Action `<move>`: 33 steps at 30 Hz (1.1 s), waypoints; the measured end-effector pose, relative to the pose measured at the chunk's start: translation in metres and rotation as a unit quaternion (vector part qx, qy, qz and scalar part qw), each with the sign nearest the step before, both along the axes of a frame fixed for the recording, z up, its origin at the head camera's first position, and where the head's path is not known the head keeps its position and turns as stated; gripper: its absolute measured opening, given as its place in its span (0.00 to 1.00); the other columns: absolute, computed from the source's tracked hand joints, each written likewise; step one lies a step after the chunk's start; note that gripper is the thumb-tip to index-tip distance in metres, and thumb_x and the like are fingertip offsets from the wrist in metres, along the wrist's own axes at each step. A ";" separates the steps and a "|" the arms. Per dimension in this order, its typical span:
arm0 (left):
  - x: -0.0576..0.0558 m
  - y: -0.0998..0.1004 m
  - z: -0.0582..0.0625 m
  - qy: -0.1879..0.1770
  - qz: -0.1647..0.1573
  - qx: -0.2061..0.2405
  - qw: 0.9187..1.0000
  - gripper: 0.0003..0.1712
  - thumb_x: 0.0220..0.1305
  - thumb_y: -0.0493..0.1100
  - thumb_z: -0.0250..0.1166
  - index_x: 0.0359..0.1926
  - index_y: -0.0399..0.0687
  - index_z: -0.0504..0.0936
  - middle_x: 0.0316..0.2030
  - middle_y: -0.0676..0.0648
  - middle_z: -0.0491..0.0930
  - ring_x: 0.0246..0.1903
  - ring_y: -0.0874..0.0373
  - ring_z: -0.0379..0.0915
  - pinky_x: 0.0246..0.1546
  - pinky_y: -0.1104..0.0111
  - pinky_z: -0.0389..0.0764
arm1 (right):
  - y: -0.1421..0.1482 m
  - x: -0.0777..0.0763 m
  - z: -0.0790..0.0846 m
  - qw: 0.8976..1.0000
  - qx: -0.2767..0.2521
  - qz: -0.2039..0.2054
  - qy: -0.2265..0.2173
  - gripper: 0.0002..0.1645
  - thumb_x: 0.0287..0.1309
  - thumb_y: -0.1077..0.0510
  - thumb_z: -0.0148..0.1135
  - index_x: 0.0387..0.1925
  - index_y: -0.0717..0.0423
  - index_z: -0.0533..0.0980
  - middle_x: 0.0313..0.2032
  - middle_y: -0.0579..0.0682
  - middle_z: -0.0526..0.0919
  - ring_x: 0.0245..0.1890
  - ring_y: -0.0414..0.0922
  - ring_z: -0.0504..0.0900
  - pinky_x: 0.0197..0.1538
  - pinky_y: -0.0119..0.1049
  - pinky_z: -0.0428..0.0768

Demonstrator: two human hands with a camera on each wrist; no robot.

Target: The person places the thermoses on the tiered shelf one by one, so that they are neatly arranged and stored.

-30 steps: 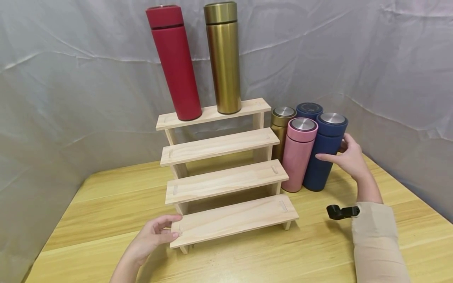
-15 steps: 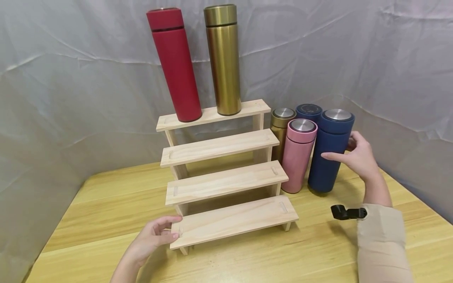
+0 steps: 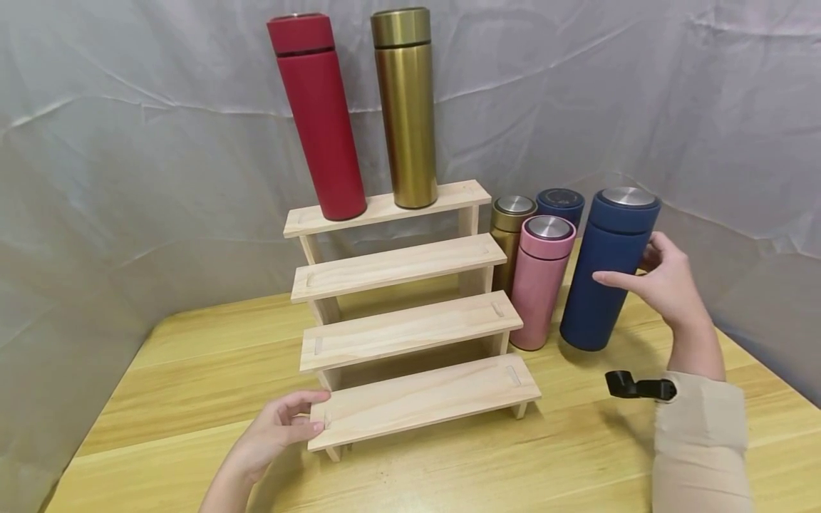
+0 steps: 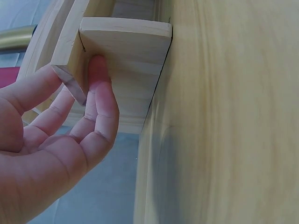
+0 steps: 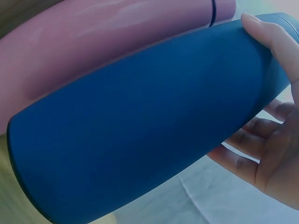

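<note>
My right hand (image 3: 667, 281) grips a blue thermos bottle (image 3: 606, 278) round its body, thumb in front and fingers behind. The bottle leans a little, its steel-topped lid toward the right, its base just above the table. In the right wrist view the blue thermos (image 5: 140, 112) lies across the picture with a pink thermos (image 5: 112, 32) behind it. My left hand (image 3: 276, 431) pinches the left end of the lowest board of a four-step wooden stand (image 3: 423, 399). In the left wrist view, thumb above and fingers below clasp the board's corner (image 4: 70, 70).
A red thermos (image 3: 321, 128) and a tall gold one (image 3: 405, 114) stand on the top step. Right of the stand, a pink thermos (image 3: 541, 285), a short gold one (image 3: 509, 235) and another blue one (image 3: 561, 203) stand together on the wooden table (image 3: 212, 370). Grey cloth (image 3: 179, 171) hangs behind.
My right hand has lifted the blue thermos off the table and drawn it to the right, away from the pink one. The left hand keeps its place on the stand.
</note>
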State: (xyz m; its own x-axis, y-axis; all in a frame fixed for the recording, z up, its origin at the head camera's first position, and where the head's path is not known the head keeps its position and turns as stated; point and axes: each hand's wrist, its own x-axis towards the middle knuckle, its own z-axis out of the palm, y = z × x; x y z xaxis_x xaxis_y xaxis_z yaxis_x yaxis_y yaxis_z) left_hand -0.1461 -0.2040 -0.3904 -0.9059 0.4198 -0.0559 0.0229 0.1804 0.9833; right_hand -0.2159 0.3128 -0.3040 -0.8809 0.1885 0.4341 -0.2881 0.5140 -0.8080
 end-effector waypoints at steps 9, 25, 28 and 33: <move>0.000 -0.001 0.000 0.002 0.010 -0.013 1.000 0.29 0.54 0.34 0.61 0.56 0.26 0.63 0.45 0.40 0.67 0.36 0.55 0.70 0.43 0.62 0.69 | -0.003 0.009 0.010 1.000 -0.005 0.008 0.018 0.37 0.40 0.67 0.69 0.53 0.42 0.65 0.35 0.35 0.74 0.34 0.32 0.74 0.34 0.19 0.71; 0.000 0.000 0.001 0.000 0.018 -0.016 1.000 0.29 0.53 0.35 0.62 0.55 0.26 0.64 0.45 0.39 0.67 0.36 0.53 0.70 0.43 0.61 0.68 | -0.011 0.025 0.023 0.983 -0.130 0.104 0.072 0.39 0.38 0.78 0.63 0.54 0.51 0.68 0.36 0.45 0.76 0.32 0.37 0.75 0.34 0.21 0.73; 0.000 0.000 0.000 -0.001 0.019 -0.015 1.000 0.29 0.53 0.34 0.61 0.55 0.26 0.64 0.45 0.38 0.67 0.35 0.53 0.69 0.43 0.60 0.68 | -0.016 0.027 0.027 0.978 -0.144 0.129 0.084 0.39 0.38 0.80 0.62 0.54 0.53 0.68 0.37 0.47 0.76 0.32 0.38 0.75 0.34 0.21 0.73; -0.001 -0.001 0.000 -0.003 0.017 -0.014 1.000 0.28 0.54 0.35 0.61 0.55 0.26 0.64 0.45 0.38 0.66 0.35 0.53 0.69 0.43 0.61 0.68 | -0.026 0.030 0.033 0.972 -0.154 0.153 0.094 0.39 0.38 0.80 0.61 0.55 0.55 0.68 0.37 0.48 0.76 0.32 0.39 0.76 0.34 0.22 0.74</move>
State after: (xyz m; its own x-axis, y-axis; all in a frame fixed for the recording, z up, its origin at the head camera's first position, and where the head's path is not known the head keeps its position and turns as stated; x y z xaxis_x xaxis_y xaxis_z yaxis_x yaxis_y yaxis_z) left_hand -0.1467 -0.2050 -0.3907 -0.9189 0.3875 -0.0735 0.0097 0.2085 0.9780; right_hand -0.1863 0.2867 -0.2713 -0.8269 0.0761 0.5572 -0.5467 0.1236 -0.8282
